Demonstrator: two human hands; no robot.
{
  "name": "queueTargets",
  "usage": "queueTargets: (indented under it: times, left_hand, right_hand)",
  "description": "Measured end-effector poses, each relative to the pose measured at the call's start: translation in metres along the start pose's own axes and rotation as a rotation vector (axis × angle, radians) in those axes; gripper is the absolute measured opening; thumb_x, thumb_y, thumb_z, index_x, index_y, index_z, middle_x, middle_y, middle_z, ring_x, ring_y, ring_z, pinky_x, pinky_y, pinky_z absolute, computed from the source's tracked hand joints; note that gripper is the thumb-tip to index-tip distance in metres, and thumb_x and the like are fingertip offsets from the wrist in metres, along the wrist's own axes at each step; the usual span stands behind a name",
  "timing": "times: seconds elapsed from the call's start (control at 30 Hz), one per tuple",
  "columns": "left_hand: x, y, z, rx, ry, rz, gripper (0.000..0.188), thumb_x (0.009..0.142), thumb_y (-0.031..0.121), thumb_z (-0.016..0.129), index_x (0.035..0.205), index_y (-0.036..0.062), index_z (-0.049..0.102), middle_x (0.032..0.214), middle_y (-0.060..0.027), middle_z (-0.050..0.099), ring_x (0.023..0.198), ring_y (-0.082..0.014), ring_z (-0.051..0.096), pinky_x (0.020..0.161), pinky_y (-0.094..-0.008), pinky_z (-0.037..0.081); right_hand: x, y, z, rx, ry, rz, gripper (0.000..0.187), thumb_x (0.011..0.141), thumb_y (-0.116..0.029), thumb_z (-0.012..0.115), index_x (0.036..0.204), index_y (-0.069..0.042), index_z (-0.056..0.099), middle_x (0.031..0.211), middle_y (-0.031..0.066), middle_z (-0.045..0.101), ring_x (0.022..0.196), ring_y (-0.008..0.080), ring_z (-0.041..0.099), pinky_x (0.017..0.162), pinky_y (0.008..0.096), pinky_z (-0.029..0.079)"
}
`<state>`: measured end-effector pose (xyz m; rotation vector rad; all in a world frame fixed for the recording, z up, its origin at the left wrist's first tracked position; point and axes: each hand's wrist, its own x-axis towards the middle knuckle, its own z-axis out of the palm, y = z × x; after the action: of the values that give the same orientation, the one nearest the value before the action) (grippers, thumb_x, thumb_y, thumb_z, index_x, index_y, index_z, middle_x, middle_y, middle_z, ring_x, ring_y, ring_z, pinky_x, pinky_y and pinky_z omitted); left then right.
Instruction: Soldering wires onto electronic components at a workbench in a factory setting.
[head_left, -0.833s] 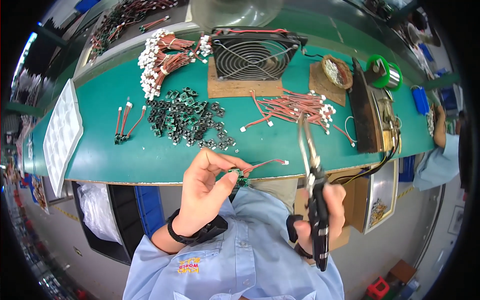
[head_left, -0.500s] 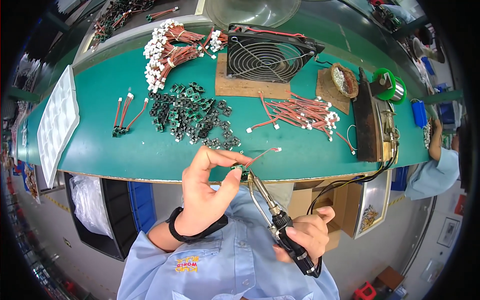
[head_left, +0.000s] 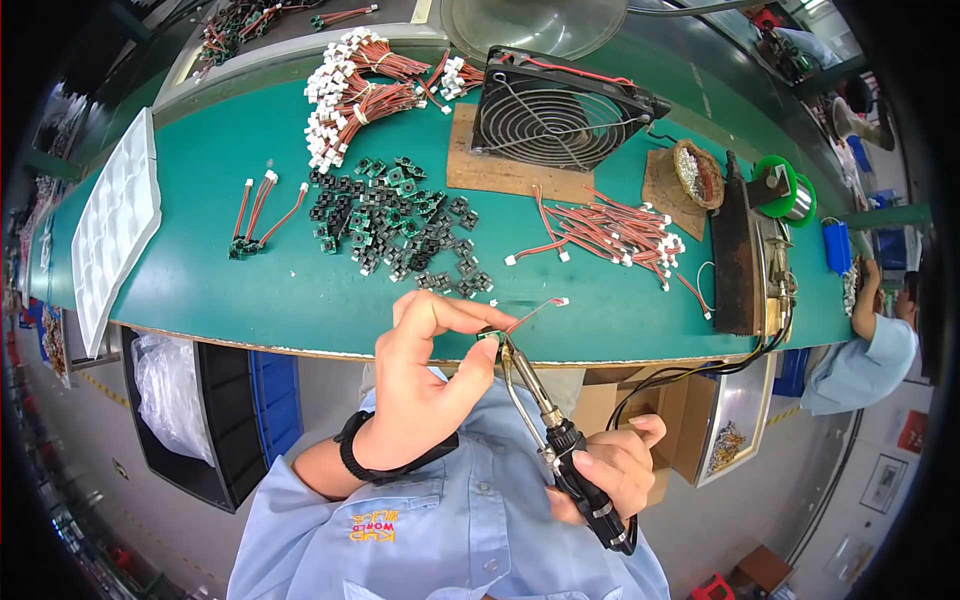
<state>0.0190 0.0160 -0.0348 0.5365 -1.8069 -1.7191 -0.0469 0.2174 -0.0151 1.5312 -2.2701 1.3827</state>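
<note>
Between thumb and forefinger, my left hand [head_left: 425,370] pinches a small green circuit board [head_left: 492,337] at the table's near edge. A short red wire lead with a white connector [head_left: 560,301] runs from the board to the upper right. My right hand [head_left: 615,470] grips a black-handled soldering iron [head_left: 566,440] that has a thin metal tube along its shaft. The iron's tip meets the board next to my left fingertips; the exact contact point is too small to make out. Beyond my left hand lies a pile of small black and green boards [head_left: 400,220].
Loose red wire leads [head_left: 620,235] lie right of the pile, bundled leads [head_left: 365,100] behind it. A black fan [head_left: 560,110] stands at the back. Rightward are a bowl [head_left: 697,175], a green solder spool [head_left: 785,190] and an iron stand [head_left: 735,260]. A white tray [head_left: 115,225] sits far left.
The view has shifted slightly, so the table's things appear moved a little. Both hands keep their grips, and the iron's tip stays at the board.
</note>
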Motion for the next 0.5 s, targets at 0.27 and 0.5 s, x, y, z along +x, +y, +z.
queueTargets:
  times: [0.27,0.5]
  left_hand:
    - [0.0014,0.002,-0.0054,0.13,-0.124,0.111,0.012,0.08,-0.001,0.055,0.087,0.0041,0.046,0.093,-0.0145,0.066,0.083,-0.0126,0.058,0.088,-0.0303,0.036]
    - [-0.0009,0.0028,-0.0032,0.092,-0.094,0.059,0.012,0.08,0.001,0.057,0.086,0.0053,0.047,0.092,-0.0133,0.067,0.083,-0.0126,0.059,0.092,-0.032,0.031]
  right_hand:
    - [-0.0023,0.0017,0.0025,0.018,0.026,-0.006,0.038,0.059,-0.025,0.079,0.093,-0.014,0.065,0.07,-0.0031,0.062,0.065,0.012,0.058,0.082,0.0365,0.028]
    - [-0.0036,0.0033,0.0017,0.01,0.011,-0.021,0.038,0.059,-0.025,0.079,0.093,-0.014,0.065,0.07,-0.0032,0.061,0.065,0.0124,0.058,0.081,0.0364,0.029]
